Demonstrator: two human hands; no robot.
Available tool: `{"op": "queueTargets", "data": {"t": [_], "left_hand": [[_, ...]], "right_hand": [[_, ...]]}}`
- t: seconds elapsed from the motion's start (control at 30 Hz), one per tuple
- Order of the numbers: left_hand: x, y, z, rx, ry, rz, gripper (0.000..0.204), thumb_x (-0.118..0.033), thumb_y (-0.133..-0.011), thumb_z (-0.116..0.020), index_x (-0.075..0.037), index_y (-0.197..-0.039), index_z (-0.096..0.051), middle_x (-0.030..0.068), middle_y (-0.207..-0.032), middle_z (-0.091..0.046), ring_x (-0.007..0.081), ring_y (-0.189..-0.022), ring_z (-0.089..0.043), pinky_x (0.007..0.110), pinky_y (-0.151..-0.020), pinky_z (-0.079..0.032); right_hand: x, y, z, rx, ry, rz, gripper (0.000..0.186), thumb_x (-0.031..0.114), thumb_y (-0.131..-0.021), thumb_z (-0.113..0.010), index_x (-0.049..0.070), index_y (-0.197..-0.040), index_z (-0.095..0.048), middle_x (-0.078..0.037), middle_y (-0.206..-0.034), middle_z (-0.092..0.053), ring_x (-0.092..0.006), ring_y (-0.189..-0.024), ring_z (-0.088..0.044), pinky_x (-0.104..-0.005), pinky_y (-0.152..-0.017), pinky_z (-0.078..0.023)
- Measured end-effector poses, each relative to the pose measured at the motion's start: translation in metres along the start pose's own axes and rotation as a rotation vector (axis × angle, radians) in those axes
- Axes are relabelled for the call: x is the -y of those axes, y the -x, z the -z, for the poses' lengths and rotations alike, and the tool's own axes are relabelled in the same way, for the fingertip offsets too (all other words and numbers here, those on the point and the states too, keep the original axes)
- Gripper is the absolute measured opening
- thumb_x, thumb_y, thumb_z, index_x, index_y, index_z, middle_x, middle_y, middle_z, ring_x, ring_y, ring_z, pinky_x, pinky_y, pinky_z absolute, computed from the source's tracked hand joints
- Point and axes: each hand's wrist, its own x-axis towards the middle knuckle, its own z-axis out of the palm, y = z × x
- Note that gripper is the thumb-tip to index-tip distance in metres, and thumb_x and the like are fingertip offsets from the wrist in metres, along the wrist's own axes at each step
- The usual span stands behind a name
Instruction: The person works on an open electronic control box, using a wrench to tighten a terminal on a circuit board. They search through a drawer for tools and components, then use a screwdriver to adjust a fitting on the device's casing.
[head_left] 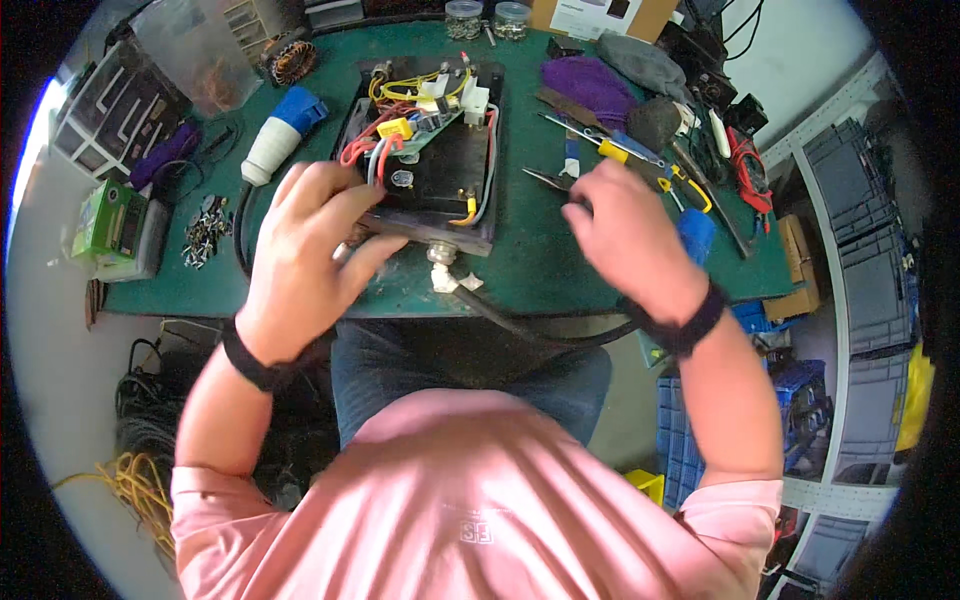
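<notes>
A black open box lies on the bench in front of me, with a green circuit board and red, yellow and grey wires inside. My left hand grips its near left corner, fingers over the rim and thumb along the near wall. From a metal cable gland on that wall runs a thick black cable, with white wrapping near the gland. To the right of the box, my right hand is closed around pliers, their jaws pointing left. The handles are mostly hidden by my fingers.
A blue and white plug lies left of the box, beside a heap of small screws. Screwdrivers, a purple cloth and red test leads crowd the right side. Two clear jars stand at the back.
</notes>
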Motion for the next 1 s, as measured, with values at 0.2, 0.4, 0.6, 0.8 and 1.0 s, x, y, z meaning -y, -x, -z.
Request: {"op": "queueTargets", "data": {"t": [0.2,0.4,0.6,0.8,1.0], "left_hand": [[0.018,-0.033,-0.009,0.307,0.011,-0.32,0.028,-0.028,-0.072,-0.077,-0.004,-0.079,-0.065,0.0115,-0.084,-0.058,0.0328,-0.084,-0.056,0.041,-0.076,-0.048],[0.031,-0.037,-0.013,0.365,0.024,-0.451,0.026,-0.026,-0.074,-0.073,-0.006,-0.066,-0.06,0.0098,-0.076,-0.056,0.0312,-0.083,-0.056,0.04,-0.076,-0.048],[0.039,-0.032,-0.025,0.327,-0.095,-0.526,0.023,-0.028,-0.079,-0.068,-0.008,-0.067,-0.064,0.0063,-0.074,-0.058,0.0276,-0.084,-0.06,0.037,-0.081,-0.05],[0.037,-0.03,-0.033,0.297,-0.157,-0.47,0.02,-0.027,-0.083,-0.065,-0.012,-0.07,-0.068,0.0052,-0.076,-0.062,0.0242,-0.083,-0.063,0.036,-0.078,-0.05],[0.031,-0.029,-0.042,0.259,-0.22,-0.449,0.021,-0.027,-0.085,-0.065,-0.011,-0.071,-0.07,0.0058,-0.076,-0.063,0.0247,-0.083,-0.064,0.036,-0.075,-0.051]], "right_hand": [[0.096,0.035,-0.025,0.265,-0.741,-0.323,0.024,0.015,-0.088,-0.064,-0.004,-0.103,-0.067,-0.023,-0.092,-0.068,-0.0355,-0.083,-0.067,-0.0376,-0.077,-0.051],[0.109,0.029,-0.071,0.115,-0.829,-0.392,0.028,0.023,-0.096,-0.059,-0.004,-0.097,-0.063,-0.013,-0.076,-0.064,-0.017,-0.064,-0.058,-0.0334,-0.062,-0.046],[0.103,0.011,-0.091,0.177,-1.018,-0.751,0.026,0.026,-0.096,-0.062,0.0,-0.091,-0.067,-0.001,-0.073,-0.06,-0.0088,-0.062,-0.054,-0.0273,-0.056,-0.043],[0.106,0.004,-0.095,0.055,-1.051,-0.893,0.025,0.026,-0.094,-0.066,0.002,-0.09,-0.067,-0.001,-0.07,-0.058,-0.0108,-0.058,-0.055,-0.027,-0.053,-0.044],[0.095,0.004,-0.094,0.055,-1.051,-0.967,0.024,0.026,-0.093,-0.067,0.002,-0.089,-0.065,-0.002,-0.069,-0.058,-0.0129,-0.058,-0.058,-0.0263,-0.051,-0.046]]}}
